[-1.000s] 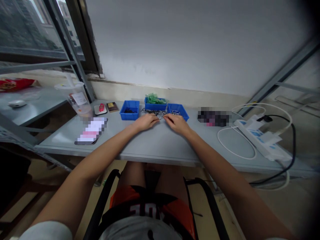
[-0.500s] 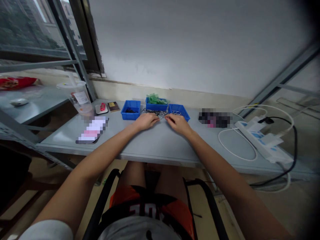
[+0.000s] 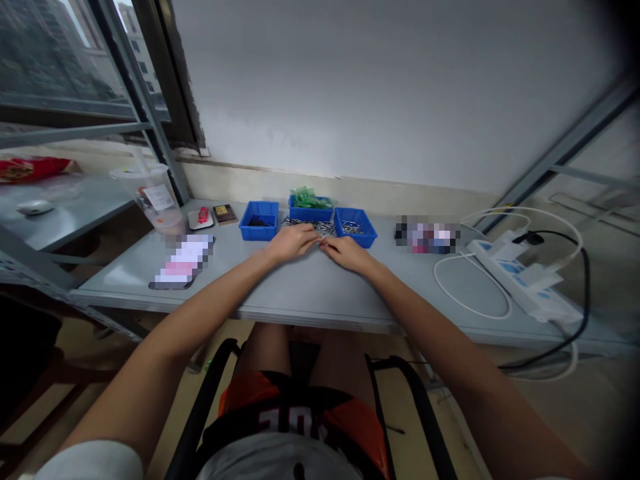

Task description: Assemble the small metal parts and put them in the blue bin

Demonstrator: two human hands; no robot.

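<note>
My left hand (image 3: 296, 243) and my right hand (image 3: 347, 252) meet fingertip to fingertip above the grey desk. Both are closed in a pinch, and whatever lies between the fingers is too small to make out. Just behind them spreads a pile of small metal pieces (image 3: 311, 225). The right blue bin (image 3: 367, 241), beside my right hand, contains similar shiny metal pieces (image 3: 352, 228). Dark small pieces (image 3: 260, 221) lie in the left blue bin (image 3: 258, 233). Green plastic pieces (image 3: 306, 198) heap up in the back blue bin (image 3: 311, 215).
A phone (image 3: 184, 261) and a lidded drink cup (image 3: 159, 200) stand left, near a white dish (image 3: 194, 221) with a red item and a small dark box (image 3: 225, 214). At right lie a blurred-out object (image 3: 427, 237), a white power strip (image 3: 525, 283) and looping cables (image 3: 443, 280).
My right hand has moved left, away from the right bin, and its fingertips now meet those of my left hand. The left hand has barely moved.
</note>
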